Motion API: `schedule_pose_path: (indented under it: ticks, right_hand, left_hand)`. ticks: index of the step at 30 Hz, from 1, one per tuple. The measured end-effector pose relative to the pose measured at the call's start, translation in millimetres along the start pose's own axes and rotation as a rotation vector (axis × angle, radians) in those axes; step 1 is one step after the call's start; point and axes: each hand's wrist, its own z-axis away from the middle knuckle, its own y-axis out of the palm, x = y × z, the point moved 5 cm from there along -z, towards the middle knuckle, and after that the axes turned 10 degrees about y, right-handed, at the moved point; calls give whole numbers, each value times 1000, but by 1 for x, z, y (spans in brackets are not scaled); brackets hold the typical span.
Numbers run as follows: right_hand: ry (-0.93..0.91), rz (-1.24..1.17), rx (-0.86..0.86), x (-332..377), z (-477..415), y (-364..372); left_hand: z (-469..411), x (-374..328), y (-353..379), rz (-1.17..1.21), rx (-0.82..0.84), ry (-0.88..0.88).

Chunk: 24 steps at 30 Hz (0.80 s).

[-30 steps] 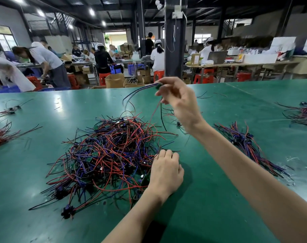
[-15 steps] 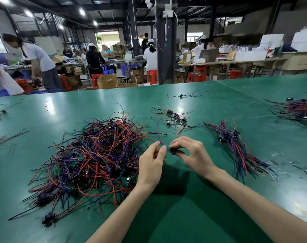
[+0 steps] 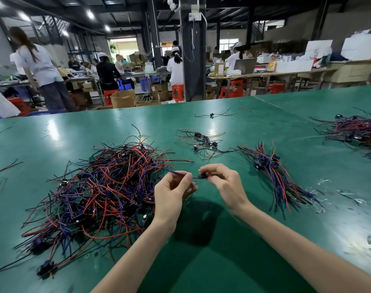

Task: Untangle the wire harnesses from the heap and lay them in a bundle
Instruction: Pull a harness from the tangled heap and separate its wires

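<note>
Item: one wire harness (image 3: 202, 176), mid-frame, pinched between my left hand (image 3: 169, 195) and right hand (image 3: 227, 185), fingers (image 3: 215, 171) curled (black connector rightward). Heap (image 3: 100, 187) left, bundle (image 3: 273, 176) right, on worktop (image 3: 222, 261).

A tangled red, blue and black heap (image 3: 100, 193) sprawled on the worktop (image 3: 222, 261). One harness (image 3: 202, 176) was held beside it; the bundle (image 3: 273, 178) lay farther right.

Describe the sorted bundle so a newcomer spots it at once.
On the green table, look just right of the right hand. The bundle lies there, wires combed roughly parallel with dark connectors clustered together, unlike the tangled heap at left or the scattered harnesses behind.
</note>
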Motion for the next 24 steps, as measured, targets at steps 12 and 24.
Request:
schedule_pose_path:
  ticks: [12,24]
  right_hand:
    - [468,-622,63,-20,-11,-10]
    - [541,-687,318,-14,-3,4]
  left_hand:
    - [5,12,12,86,171,-153]
    - [5,31,11,-118,248,-176]
